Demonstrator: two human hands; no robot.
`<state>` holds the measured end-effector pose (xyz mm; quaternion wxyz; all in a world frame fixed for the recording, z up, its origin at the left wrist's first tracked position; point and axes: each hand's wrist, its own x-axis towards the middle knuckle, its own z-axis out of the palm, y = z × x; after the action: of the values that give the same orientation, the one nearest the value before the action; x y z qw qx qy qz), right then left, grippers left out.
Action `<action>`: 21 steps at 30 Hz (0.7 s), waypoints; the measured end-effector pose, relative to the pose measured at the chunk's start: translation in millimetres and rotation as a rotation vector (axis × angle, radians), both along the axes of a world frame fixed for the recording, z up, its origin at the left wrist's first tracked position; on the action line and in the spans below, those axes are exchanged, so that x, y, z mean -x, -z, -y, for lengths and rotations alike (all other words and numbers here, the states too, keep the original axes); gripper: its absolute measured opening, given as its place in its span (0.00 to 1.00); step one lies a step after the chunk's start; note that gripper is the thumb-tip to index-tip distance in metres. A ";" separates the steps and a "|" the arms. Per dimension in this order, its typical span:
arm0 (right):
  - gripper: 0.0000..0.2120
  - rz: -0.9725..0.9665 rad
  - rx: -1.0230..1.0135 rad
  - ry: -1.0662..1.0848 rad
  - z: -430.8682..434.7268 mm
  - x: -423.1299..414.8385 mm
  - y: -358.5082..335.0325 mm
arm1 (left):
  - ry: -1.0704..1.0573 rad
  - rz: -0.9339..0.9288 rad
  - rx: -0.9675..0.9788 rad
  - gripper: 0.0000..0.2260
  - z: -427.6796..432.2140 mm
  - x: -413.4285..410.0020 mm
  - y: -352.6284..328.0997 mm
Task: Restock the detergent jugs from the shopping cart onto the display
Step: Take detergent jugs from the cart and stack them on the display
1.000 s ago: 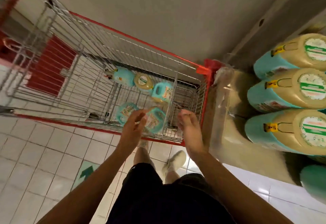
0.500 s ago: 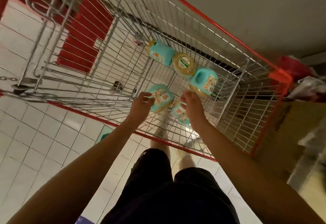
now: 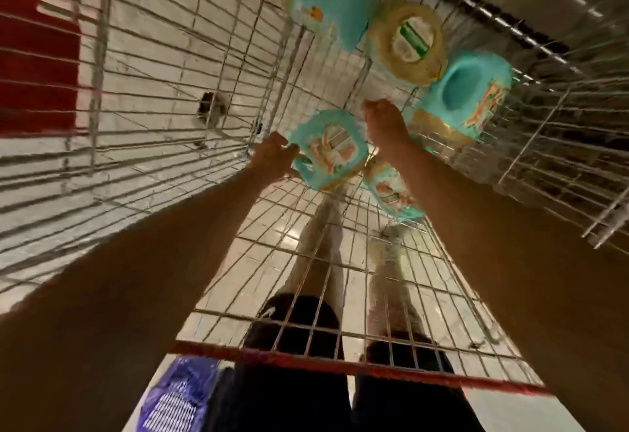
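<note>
Tiled shop floor showing through the wire bottom of the cart (image 3: 340, 365), so we're looking straight down into the basket from its red near edge.

Five detergent jugs in there by my count, none out yet. The nearest teal jug (image 3: 328, 149) lies on its side about mid-basket. The left hand (image 3: 272, 156) is on it, fingers (image 3: 284, 145) curled round the handle end, so that's the one being grabbed. A second teal jug (image 3: 391, 190) lies just beside it, toward the near edge and partly under the right forearm. The right hand (image 3: 384, 122) is bunched up between the nearest jug and the big teal jug (image 3: 466, 98) by the right wall. Honestly can't tell if it has hold of anything, too blurry.

Further in, toward the far edge, a yellow jug (image 3: 406, 42) shows its round label, touching the big teal one, and a far teal jug (image 3: 330, 2) lies next to that.

Progress-wise I'd call this the start of another pickup. One jug is gripped but looks like it's resting on the wire, and four more wait. The display isn't in shot, so no idea how full it is. Plenty left either way.

Outside the cart: the person's dark shorts (image 3: 289, 397) behind the near edge, a purple pack (image 3: 177, 394) on the floor at the bottom left, and a red panel (image 3: 34, 57) beyond the left wall.
</note>
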<state>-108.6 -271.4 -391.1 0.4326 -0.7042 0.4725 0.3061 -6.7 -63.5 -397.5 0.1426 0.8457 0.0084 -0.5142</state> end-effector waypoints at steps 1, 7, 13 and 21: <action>0.17 -0.025 -0.021 -0.024 0.0 0.2 16.7 | -0.004 0.001 -0.018 0.14 -0.4 1.0 16.3; 0.21 -0.023 -0.234 0.069 -16.4 5.3 96.6 | -0.360 -0.162 0.032 0.19 -4.8 23.1 80.3; 0.33 -0.079 -0.342 0.214 -25.2 14.5 118.5 | -0.603 -0.315 0.125 0.31 1.9 29.4 86.0; 0.38 -0.113 -0.558 0.452 7.2 15.7 99.1 | -0.652 -0.471 0.179 0.26 26.0 -8.7 61.8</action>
<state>-124.4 -278.6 -490.2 0.6380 -0.4189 0.5378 0.3582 2.0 -89.6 -459.3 0.3655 0.6420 0.2635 -0.6204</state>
